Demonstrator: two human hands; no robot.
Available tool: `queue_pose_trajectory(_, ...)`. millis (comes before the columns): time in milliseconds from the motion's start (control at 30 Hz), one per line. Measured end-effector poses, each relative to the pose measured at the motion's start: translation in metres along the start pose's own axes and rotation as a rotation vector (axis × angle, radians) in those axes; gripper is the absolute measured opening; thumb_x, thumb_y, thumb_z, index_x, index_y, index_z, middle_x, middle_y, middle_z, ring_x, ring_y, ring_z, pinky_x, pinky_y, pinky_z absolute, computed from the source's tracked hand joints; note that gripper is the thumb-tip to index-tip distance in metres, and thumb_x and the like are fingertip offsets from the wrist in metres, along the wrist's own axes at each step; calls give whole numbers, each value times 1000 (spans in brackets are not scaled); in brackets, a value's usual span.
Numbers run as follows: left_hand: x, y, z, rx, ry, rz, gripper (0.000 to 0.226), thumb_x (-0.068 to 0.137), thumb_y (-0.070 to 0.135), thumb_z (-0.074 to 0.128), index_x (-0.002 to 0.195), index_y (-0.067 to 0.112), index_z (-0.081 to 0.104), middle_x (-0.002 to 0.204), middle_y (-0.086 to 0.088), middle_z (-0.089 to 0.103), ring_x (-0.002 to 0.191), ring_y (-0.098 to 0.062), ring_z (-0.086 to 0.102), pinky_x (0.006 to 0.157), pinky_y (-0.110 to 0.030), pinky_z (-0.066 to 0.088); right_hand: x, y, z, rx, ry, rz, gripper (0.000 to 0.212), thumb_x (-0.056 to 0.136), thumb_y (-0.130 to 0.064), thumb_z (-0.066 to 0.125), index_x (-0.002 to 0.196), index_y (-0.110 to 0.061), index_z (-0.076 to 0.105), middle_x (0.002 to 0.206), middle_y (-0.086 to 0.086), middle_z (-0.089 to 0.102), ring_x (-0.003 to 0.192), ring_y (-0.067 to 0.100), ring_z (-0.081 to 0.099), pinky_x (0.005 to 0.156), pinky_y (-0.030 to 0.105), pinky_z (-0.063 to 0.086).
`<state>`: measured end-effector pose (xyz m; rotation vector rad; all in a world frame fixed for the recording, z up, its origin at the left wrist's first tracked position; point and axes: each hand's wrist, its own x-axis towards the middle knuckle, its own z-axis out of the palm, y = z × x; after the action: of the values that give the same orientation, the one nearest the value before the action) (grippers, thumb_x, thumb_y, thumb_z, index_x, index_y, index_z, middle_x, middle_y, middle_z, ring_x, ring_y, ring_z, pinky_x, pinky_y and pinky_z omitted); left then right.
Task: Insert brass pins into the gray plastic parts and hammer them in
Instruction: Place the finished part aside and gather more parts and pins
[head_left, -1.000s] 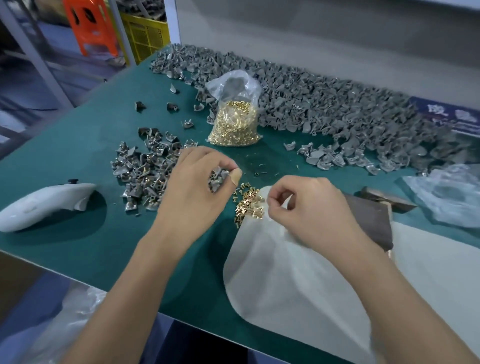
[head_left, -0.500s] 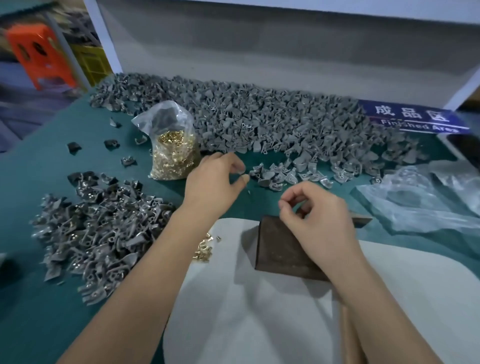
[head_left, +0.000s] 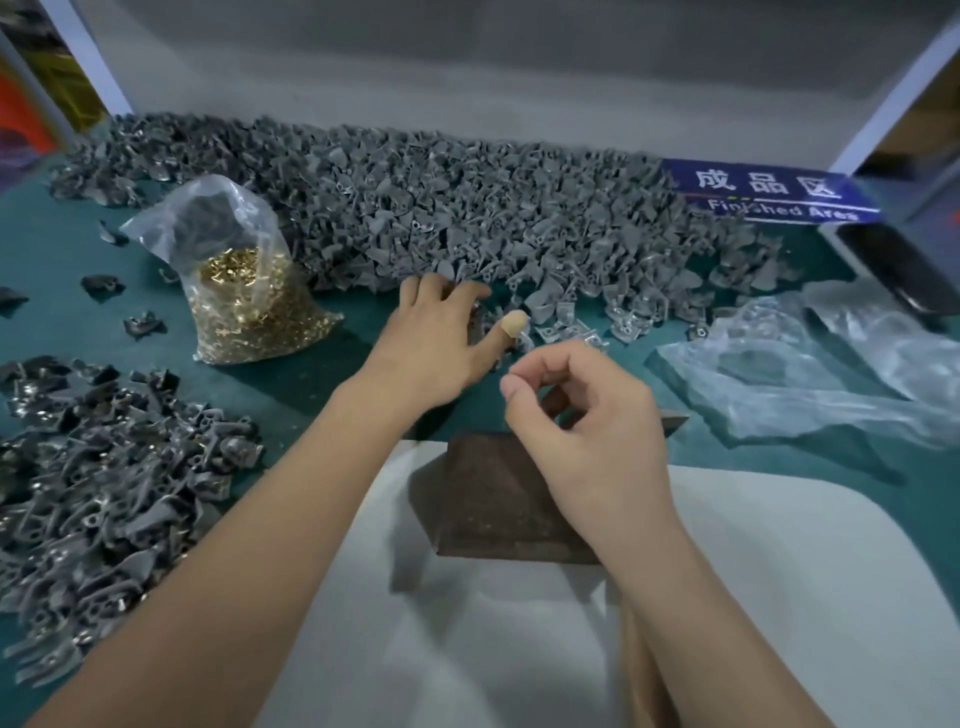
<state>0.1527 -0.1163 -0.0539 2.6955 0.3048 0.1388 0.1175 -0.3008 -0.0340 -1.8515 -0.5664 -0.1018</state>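
A big heap of gray plastic parts (head_left: 467, 208) runs along the back of the green table. A second pile of gray parts (head_left: 104, 467), some showing metal, lies at the left. A clear bag of brass pins (head_left: 249, 301) stands between them. My left hand (head_left: 436, 343) lies at the front edge of the back heap, fingers spread over loose parts, a bandage on the thumb. My right hand (head_left: 587, 426) hovers over the dark hammer head (head_left: 483, 499) with thumb and forefinger pinched; no pin shows between them.
The hammer lies on a white mat (head_left: 779, 597), its wooden handle (head_left: 639, 675) running under my right forearm. Crumpled clear plastic bags (head_left: 805, 374) lie at the right. A blue "Finished Area" sign (head_left: 769, 192) and a dark flat object (head_left: 904, 265) sit at the back right.
My view swung right. My left hand, which held a gray part near the loose pins, has reached forward to the back heap and opened. The right hand stays pinched.
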Motion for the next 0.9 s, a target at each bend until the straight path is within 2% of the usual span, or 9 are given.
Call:
queue_pose_trajectory(100,16,13,4,64,103,92,71,94,72,39,148,28,44,144,-12,38,137,-31,28,113,-47,29,1,0,-3,89,107,34,11,91,-15,73,87,-25,69,81,-10,68,73,14,63,67,18,46)
queue_pose_trajectory(167,31,20,6,97,141,137,73,92,75,39,150,29,41,149,-11,34,140,-31,25,115,-49,26,3,1,-6,152,160,81,10,92,-17,73,88,-25,70,80,-8,68,70,12,61,67,20,46)
queue_pose_trajectory(300,66,32,19,137,-1,216,83,88,81,36,157,35,27,165,-4,17,152,-27,7,122,-54,10,10,7,-16,205,252,184,10,92,-19,74,87,-26,71,82,-6,70,70,18,62,66,36,54)
queue_pose_trajectory(367,80,38,28,179,-82,266,90,83,88,31,158,39,21,168,0,10,155,-26,-2,125,-56,0,13,13,-24,76,259,185,11,92,-22,74,86,-30,69,83,-10,69,65,12,58,63,34,53)
queue_pose_trajectory(467,89,39,36,187,-145,295,95,75,93,18,158,47,17,170,5,7,156,-25,-6,122,-57,-10,15,21,-29,-95,242,227,10,90,-27,72,84,-33,66,83,-17,68,63,11,58,60,34,51)
queue_pose_trajectory(600,86,33,37,217,-116,315,83,81,86,20,156,50,20,169,9,12,156,-23,5,123,-54,-6,17,27,-26,-182,232,252,9,90,-29,71,85,-33,66,85,-23,67,72,6,62,66,35,53)
queue_pose_trajectory(733,71,28,32,154,-127,305,73,87,77,31,153,47,29,167,9,17,154,-21,10,124,-53,9,16,32,-22,-206,178,226,9,89,-28,72,84,-32,66,81,-20,66,78,3,62,69,36,54)
queue_pose_trajectory(833,57,24,27,123,-155,289,60,97,64,42,154,46,29,167,8,16,154,-20,9,121,-55,14,16,33,-17,-226,102,215,7,88,-31,71,84,-33,66,82,-22,67,74,4,63,68,40,55)
queue_pose_trajectory(900,47,23,24,114,-197,294,57,101,57,41,155,46,28,168,8,13,154,-20,7,123,-53,13,17,32,-16,-225,80,208,6,88,-32,71,84,-34,66,83,-24,67,71,4,63,68,42,55)
